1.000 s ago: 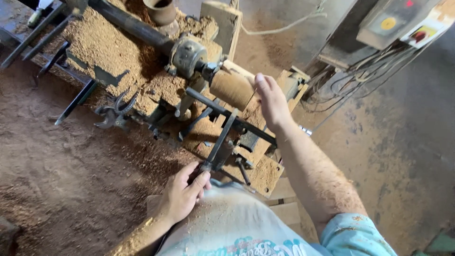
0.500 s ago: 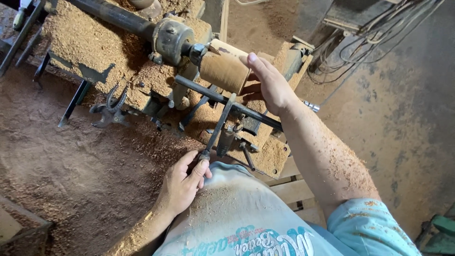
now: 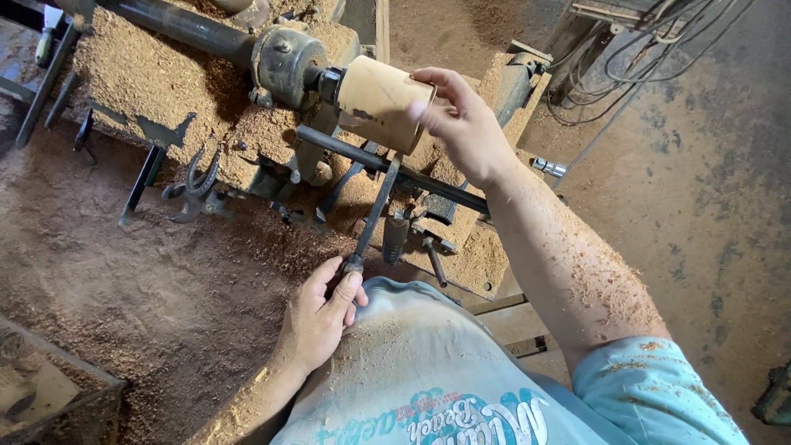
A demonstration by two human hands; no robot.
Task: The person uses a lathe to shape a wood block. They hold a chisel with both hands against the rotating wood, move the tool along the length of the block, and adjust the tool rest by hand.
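Now we stand over a wood lathe (image 3: 284, 62) buried in sawdust, looking down at our own two hands. Our right hand (image 3: 465, 124) reaches forward to the pale wooden cylinder (image 3: 379, 99) mounted on the lathe's spindle; the fingers curl over its free end and far side, the thumb lying along the upper edge, so the hand cups the wood rather than closing tight. The fingertips look slightly blurred, and we cannot tell how firmly they press.

Our left hand (image 3: 321, 317) sits low, close to our belly, wrapped around the butt end of a long dark metal tool (image 3: 375, 210). The thumb and forefinger pinch the handle's end while the other fingers fold beneath it. The tool runs up and away from us, crossing over the black tool rest bar (image 3: 387, 169), with its tip just under the cylinder.

The cylinder sits just right of the grey headstock, above the rest bar. Sawdust (image 3: 140, 74) is heaped on the bed to the left, and more coats our right forearm and shirt (image 3: 428, 387). A dark forked metal piece (image 3: 194, 185) lies on the shavings left of the rest. Cables (image 3: 626, 58) hang at the upper right above the concrete floor (image 3: 709, 189).
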